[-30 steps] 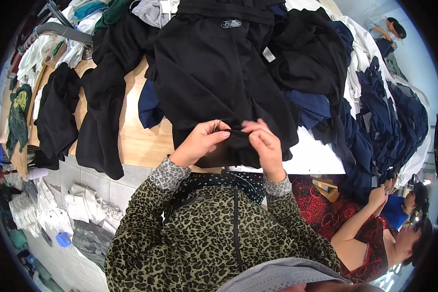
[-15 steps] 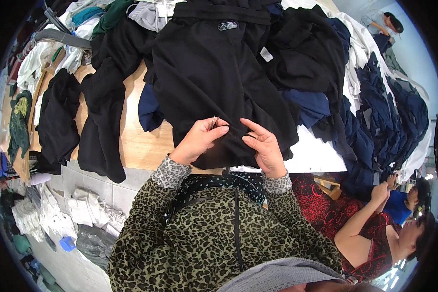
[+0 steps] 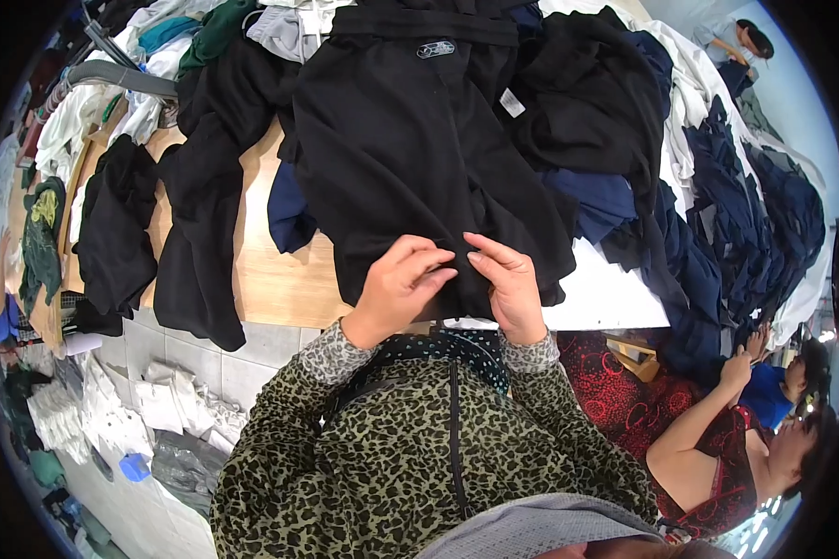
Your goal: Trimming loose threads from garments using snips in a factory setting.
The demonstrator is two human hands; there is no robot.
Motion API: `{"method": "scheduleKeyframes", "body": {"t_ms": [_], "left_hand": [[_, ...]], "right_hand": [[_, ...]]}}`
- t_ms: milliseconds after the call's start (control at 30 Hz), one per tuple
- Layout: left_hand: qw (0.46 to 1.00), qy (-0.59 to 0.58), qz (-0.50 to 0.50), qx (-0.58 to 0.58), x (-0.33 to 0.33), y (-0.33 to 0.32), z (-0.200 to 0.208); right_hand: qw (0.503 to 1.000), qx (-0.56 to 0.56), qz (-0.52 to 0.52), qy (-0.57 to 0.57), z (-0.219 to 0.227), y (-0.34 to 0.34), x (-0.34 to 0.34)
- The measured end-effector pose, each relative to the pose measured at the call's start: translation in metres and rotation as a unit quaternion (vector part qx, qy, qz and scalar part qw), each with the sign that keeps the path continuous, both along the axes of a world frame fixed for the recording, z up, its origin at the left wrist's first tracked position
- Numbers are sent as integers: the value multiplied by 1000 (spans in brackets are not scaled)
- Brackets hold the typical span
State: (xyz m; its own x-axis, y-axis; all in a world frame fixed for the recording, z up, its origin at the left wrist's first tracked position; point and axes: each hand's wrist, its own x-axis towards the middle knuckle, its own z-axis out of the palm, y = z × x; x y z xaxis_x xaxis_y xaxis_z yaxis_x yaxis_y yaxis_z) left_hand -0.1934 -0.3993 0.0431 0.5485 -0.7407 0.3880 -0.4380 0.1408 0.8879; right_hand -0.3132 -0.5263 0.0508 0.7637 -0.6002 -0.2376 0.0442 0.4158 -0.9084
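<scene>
Black trousers (image 3: 382, 140) lie spread on the table in front of me, waistband away from me, with a small clear oval sticker (image 3: 435, 49) near the top. Over their near end, my left hand (image 3: 403, 284) is curled, index finger and thumb tips close together. Whatever its palm may hold is hidden. Facing it, a small gap away, my right hand (image 3: 508, 279) has thumb and index finger apart, with nothing visible between them. Both hands hover at or just above the black cloth; whether they touch it I cannot tell.
More black garments (image 3: 200, 224) hang over the table's near edge at left. Navy garments (image 3: 727, 214) are heaped at right. A person in a red-patterned top (image 3: 708, 466) works close on my right. White bundles (image 3: 93, 410) lie on the floor at lower left.
My left hand has turned and moved slightly right and down; the pointed metal tips that showed above it are out of sight. My right hand has barely shifted.
</scene>
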Motion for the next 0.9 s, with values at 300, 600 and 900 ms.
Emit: {"method": "scheduleKeyframes", "body": {"t_ms": [300,600,900], "left_hand": [[988,144,-44,31,1,-11,-12],[987,140,-69,37,5,-11,-9],[898,424,-77,87,13,-7,-6]], "right_hand": [[1000,-7,24,-5,0,3,-1],[998,63,10,-19,-4,-2,-1],[998,58,-8,-20,-6,-2,-3]]}}
